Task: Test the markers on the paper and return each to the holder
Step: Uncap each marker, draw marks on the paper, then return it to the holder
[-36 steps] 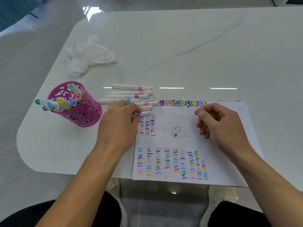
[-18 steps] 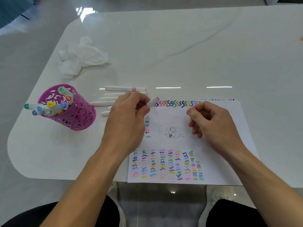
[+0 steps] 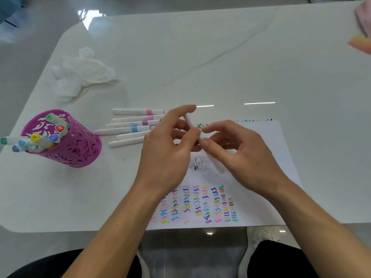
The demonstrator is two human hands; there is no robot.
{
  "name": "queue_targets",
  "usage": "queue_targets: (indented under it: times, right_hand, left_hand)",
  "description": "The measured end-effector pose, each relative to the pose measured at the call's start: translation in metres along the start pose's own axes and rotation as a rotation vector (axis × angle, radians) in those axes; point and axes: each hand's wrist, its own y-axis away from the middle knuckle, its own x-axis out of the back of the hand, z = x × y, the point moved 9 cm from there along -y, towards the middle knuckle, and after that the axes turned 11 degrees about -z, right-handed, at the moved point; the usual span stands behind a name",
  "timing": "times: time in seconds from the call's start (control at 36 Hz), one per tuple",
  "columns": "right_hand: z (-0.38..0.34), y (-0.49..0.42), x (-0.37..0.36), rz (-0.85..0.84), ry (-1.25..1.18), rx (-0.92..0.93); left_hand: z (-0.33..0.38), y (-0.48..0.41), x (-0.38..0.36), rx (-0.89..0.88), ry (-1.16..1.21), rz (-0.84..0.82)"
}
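Now left hand (image 3: 166,151) and right hand (image 3: 243,155) pinch one marker (image 3: 189,121) above the paper (image 3: 269,157) near its far edge.

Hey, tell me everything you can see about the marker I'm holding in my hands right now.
The marker is a slim white stick, plastic by its look, with no colour band showing. It slants from upper left to lower right, held over the paper. The left hand pinches its upper part between thumb and fingers; the right hand pinches it just below. Its lower end is blurred, and whether it is capped cannot be told.
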Motion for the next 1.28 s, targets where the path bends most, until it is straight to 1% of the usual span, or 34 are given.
queue_targets:
  times: [0.11,0.19,0.25,0.33,0.42,0.5,0.64,0.69,0.86,1.0,1.08,1.17,1.28]
  right_hand:
    - [0.0,0.001,0.005,-0.009,0.111,-0.003]
    - [0.002,0.003,0.013,0.043,0.212,-0.015]
    - [0.003,0.004,0.02,0.083,0.278,-0.038]
    - [0.005,0.004,0.019,0.071,0.399,-0.049]
    - [0.005,0.003,0.013,0.012,0.512,-0.029]
    - [0.008,0.002,0.011,-0.044,0.564,-0.032]
    - [0.005,0.006,0.007,-0.059,0.707,-0.027]
    - [0.005,0.008,0.005,-0.064,0.75,-0.034]
    - [0.005,0.011,0.002,-0.059,0.774,0.0]
    - [0.009,0.012,0.004,-0.03,0.792,0.019]
    - [0.012,0.012,0.01,-0.003,0.78,-0.01]
    - [0.01,0.011,0.014,0.02,0.731,-0.011]
    - [0.008,0.01,0.019,0.039,0.647,-0.035]
  left_hand:
    - [-0.004,-0.003,-0.004,0.042,-0.019,-0.009]
    - [-0.008,-0.005,-0.008,0.07,-0.061,-0.031]
    - [-0.012,-0.006,-0.013,0.1,-0.111,-0.076]
    - [-0.018,-0.006,-0.022,0.121,-0.232,-0.156]
    - [-0.017,-0.006,-0.028,0.078,-0.358,-0.207]
    - [-0.012,-0.007,-0.032,0.019,-0.455,-0.232]
    - [-0.006,-0.008,-0.036,-0.055,-0.575,-0.217]
    - [-0.005,-0.008,-0.036,-0.065,-0.565,-0.21]
    - [-0.006,-0.006,-0.034,-0.075,-0.509,-0.2]
    - [-0.009,-0.005,-0.035,-0.033,-0.478,-0.219]
    - [-0.008,-0.006,-0.031,-0.003,-0.441,-0.165]
    - [-0.003,-0.006,-0.026,-0.008,-0.421,-0.096]
    - [0.0,-0.006,-0.024,-0.01,-0.399,-0.06]
